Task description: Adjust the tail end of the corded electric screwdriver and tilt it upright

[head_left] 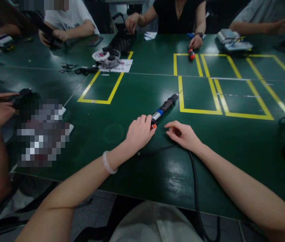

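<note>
The electric screwdriver (161, 112) slants across the middle of the green worktop (92, 124), its tip pointing away and to the right, close to a yellow tape outline (201, 111). The left hand (139, 132), with a pale bracelet (109, 163) at the wrist, has its fingers wrapped over the screwdriver's rear end. The right hand (184, 135) is just beside it, fingers loosely curled and gripping nothing. A black cable (195, 178) runs from by the right hand over the near edge. Opposite, a co-worker's hand (196, 41) touches a red and black tool (192, 53).
</note>
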`<state>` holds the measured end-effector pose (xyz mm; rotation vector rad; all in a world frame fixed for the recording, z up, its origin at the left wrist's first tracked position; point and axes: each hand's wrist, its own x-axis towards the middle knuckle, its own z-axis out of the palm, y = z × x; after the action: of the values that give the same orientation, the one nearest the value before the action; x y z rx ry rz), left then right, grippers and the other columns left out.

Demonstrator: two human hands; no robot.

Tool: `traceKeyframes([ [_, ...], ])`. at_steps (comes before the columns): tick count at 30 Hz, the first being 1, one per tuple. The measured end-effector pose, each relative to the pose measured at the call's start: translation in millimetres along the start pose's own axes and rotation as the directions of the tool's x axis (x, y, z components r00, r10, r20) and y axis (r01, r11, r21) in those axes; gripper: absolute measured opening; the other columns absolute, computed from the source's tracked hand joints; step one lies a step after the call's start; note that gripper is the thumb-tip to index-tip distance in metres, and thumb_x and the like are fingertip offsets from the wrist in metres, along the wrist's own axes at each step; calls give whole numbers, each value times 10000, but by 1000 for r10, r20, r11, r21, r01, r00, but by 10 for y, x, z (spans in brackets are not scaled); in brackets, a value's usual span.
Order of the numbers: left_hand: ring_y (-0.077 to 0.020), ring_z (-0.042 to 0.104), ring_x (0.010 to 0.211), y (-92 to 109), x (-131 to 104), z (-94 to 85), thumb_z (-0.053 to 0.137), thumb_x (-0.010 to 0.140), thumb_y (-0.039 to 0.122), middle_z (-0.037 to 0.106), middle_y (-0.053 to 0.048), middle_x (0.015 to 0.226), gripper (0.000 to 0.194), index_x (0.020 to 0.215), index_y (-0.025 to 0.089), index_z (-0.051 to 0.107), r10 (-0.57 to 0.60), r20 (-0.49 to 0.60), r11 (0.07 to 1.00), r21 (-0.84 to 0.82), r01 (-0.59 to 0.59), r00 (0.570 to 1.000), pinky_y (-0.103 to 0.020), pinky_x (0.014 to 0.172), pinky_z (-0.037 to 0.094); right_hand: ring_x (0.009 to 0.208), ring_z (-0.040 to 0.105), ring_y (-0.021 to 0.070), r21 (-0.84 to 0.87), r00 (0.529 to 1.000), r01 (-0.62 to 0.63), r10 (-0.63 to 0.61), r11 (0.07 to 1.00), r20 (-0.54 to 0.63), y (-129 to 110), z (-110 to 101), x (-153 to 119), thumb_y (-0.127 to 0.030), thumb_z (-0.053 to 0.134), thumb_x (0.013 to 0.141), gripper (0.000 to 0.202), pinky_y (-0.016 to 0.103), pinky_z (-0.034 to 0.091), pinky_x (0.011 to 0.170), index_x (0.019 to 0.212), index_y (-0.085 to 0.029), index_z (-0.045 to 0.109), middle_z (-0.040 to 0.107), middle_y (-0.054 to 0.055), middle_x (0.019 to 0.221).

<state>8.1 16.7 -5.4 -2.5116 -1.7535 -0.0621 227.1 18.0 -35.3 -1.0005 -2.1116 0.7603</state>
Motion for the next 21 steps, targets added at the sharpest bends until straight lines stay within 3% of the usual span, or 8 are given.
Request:
traceKeyframes([
  [3, -281, 611, 1030, 220, 25, -20, 529, 1001, 350, 610, -125, 1132, 369, 1288, 119, 532, 71, 12, 997, -43, -70, 997, -380, 818, 472, 616, 543, 121, -39, 1000, 16, -15, 999, 26, -7, 5, -5, -236, 602, 938, 235, 241, 428, 608, 1167, -196, 633, 618, -2, 785],
  [6, -283, 598, 1057, 315, 19, -21, 577, 974, 336, 604, -130, 1178, 444, 1350, 112, 500, 121, 9, 990, -67, -121, 993, -383, 837, 468, 632, 541, 126, -48, 999, 1, 1, 999, 35, -23, 7, -3, -244, 626, 914, 104, 254, 424, 619, 1001, -196, 656, 616, 7, 777],
  [8, -285, 590, 1079, 313, 2, -9, 578, 979, 371, 595, -140, 1226, 527, 1417, 105, 454, 144, 5, 986, -84, -144, 990, -385, 851, 469, 589, 521, 119, 60, 996, -91, 91, 994, 15, -39, 14, 3, -287, 649, 900, 99, 251, 413, 583, 902, -192, 623, 586, -8, 707],
  [10, -288, 582, 1095, 284, -18, 8, 565, 990, 424, 588, -147, 1258, 589, 1459, 100, 419, 158, 0, 982, -101, -157, 987, -388, 865, 470, 510, 485, 104, 256, 971, -237, 238, 937, 29, -55, 23, 15, -358, 655, 893, 187, 239, 386, 508, 848, -196, 574, 549, -34, 629],
  [13, -290, 571, 1113, 242, -38, 30, 571, 988, 444, 580, -153, 1283, 638, 1488, 94, 387, 169, -7, 979, -117, -169, 986, -388, 879, 474, 407, 425, 82, 483, 910, -405, 396, 776, 125, -83, 27, 43, -441, 654, 877, 281, 219, 318, 414, 793, -203, 529, 518, -60, 542],
  [16, -288, 567, 1115, 228, -41, 42, 591, 978, 428, 576, -159, 1294, 652, 1495, 95, 375, 171, -10, 978, -123, -171, 985, -383, 883, 474, 376, 414, 67, 549, 880, -455, 447, 701, 159, -109, 13, 71, -473, 688, 845, 328, 205, 279, 387, 764, -196, 532, 526, -62, 513],
  [21, -286, 568, 1104, 235, -43, 52, 589, 979, 424, 577, -164, 1291, 656, 1500, 92, 371, 176, -12, 978, -114, -176, 984, -379, 876, 471, 372, 409, 56, 577, 871, -468, 461, 669, 173, -129, -20, 88, -500, 705, 840, 363, 195, 246, 372, 757, -188, 540, 536, -58, 505],
])
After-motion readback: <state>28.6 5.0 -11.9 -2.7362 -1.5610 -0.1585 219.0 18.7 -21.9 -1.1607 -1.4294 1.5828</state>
